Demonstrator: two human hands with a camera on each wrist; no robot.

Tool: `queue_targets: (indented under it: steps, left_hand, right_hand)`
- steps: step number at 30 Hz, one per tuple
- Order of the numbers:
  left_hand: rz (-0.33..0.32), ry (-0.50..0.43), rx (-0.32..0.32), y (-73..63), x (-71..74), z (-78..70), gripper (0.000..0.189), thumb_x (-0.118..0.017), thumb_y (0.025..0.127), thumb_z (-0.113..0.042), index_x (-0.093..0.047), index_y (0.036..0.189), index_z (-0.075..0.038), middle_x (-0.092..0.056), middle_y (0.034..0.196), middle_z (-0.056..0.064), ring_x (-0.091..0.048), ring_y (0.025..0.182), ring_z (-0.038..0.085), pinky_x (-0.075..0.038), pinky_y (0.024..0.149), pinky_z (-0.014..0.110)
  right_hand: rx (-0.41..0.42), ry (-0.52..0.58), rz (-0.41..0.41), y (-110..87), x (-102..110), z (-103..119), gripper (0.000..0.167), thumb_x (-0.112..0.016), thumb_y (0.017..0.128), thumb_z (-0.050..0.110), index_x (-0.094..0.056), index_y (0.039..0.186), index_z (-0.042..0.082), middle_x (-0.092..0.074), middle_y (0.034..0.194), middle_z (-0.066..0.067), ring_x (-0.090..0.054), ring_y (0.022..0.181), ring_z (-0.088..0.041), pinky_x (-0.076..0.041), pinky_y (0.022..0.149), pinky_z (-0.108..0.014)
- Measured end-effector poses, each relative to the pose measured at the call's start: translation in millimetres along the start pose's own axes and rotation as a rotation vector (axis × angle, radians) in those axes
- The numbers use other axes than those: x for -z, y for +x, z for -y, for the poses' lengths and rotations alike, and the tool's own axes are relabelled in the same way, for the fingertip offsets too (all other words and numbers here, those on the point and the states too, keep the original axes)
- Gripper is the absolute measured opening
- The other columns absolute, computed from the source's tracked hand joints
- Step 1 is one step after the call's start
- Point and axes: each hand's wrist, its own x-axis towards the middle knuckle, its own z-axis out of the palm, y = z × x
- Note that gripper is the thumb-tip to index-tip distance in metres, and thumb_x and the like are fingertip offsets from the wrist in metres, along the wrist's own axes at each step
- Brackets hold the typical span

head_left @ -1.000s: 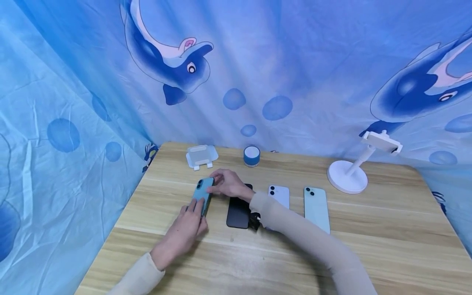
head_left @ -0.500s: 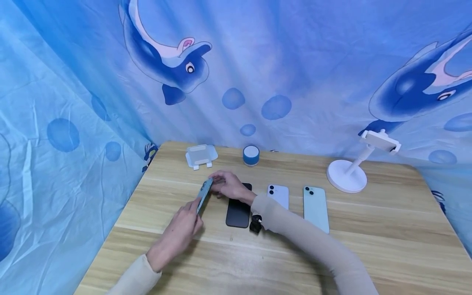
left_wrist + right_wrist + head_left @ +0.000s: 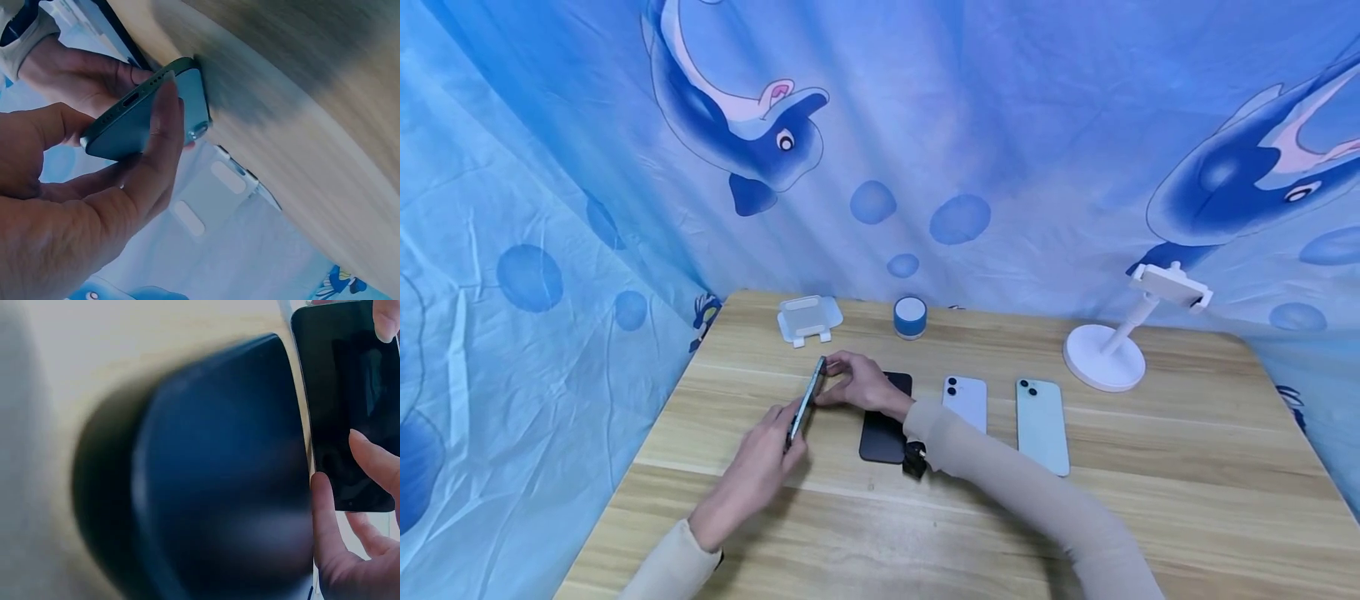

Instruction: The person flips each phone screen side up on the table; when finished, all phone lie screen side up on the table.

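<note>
A teal smartphone (image 3: 807,400) stands tilted on its long edge between both hands, over the left part of the table. My left hand (image 3: 758,458) grips its lower end, thumb on one side and fingers on the other; the charging port end faces the left wrist view. At the phone's upper end, my right hand (image 3: 865,385) pinches it with thumb and fingers. The dark screen (image 3: 334,400) faces the right wrist view, with the right thumb lying across it. A black smartphone (image 3: 882,439) lies on the table under the right forearm.
Right of the black phone lie a lilac phone (image 3: 967,402) and a pale green phone (image 3: 1042,429). Along the back stand a low white phone holder (image 3: 808,318), a blue round speaker-like cylinder (image 3: 910,319) and a tall white phone stand (image 3: 1105,358). A blue curtain hangs behind.
The teal phone has turned from showing its back to standing nearly edge-on to the head view. Both hands keep hold of it; the left hand has shifted slightly left.
</note>
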Motion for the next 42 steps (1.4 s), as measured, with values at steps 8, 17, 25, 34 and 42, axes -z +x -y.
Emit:
queue_targets:
  steps: [8,17,25,34,42]
  left_hand:
    - [-0.003,-0.114,-0.028,1.9,8.4,7.6,0.064,-0.064,0.095,0.003,-0.043,0.155,0.000,-0.066,0.132,0.029,-0.069,0.092,0.025,-0.059,0.068,0.026]
    - [0.103,-0.241,0.015,4.9,22.6,18.5,0.059,-0.058,0.101,0.001,-0.040,0.157,0.000,-0.070,0.122,0.027,-0.074,0.099,0.027,-0.060,0.078,0.029]
    - [0.153,-0.306,0.022,5.0,25.5,29.7,0.075,-0.071,0.091,0.007,-0.037,0.157,0.004,-0.067,0.122,0.026,-0.071,0.099,0.027,-0.060,0.077,0.027]
    - [0.130,-0.271,0.069,6.8,25.2,33.5,0.095,-0.082,0.069,0.018,-0.043,0.154,0.003,-0.064,0.118,0.022,-0.067,0.096,0.026,-0.058,0.069,0.023]
    - [0.086,-0.207,0.053,11.8,21.0,39.7,0.089,-0.088,0.064,0.015,-0.051,0.145,0.011,-0.066,0.110,0.021,-0.069,0.088,0.023,-0.057,0.067,0.022]
  right_hand:
    - [-0.018,-0.037,-0.007,0.0,-3,-1,0.069,-0.091,0.081,0.020,-0.058,0.142,0.014,-0.063,0.137,-0.013,-0.076,0.097,-0.019,-0.059,0.091,-0.034]
    - [0.010,-0.120,-0.015,-0.5,-5,0,0.072,-0.091,0.081,0.023,-0.056,0.143,0.015,-0.061,0.139,-0.014,-0.074,0.096,-0.019,-0.060,0.089,-0.034]
    - [0.023,-0.202,-0.053,-3.7,-8,2,0.077,-0.095,0.076,0.028,-0.058,0.142,0.013,-0.063,0.134,-0.012,-0.071,0.103,-0.021,-0.059,0.089,-0.033]
    - [0.019,-0.296,-0.083,-5.6,-8,3,0.077,-0.095,0.075,0.037,-0.061,0.141,0.017,-0.063,0.132,-0.008,-0.069,0.099,-0.015,-0.056,0.090,-0.031]
    - [0.021,-0.414,-0.105,-5.7,-10,3,0.074,-0.092,0.078,0.044,-0.063,0.141,0.019,-0.063,0.124,-0.005,-0.063,0.092,-0.010,-0.050,0.091,-0.033]
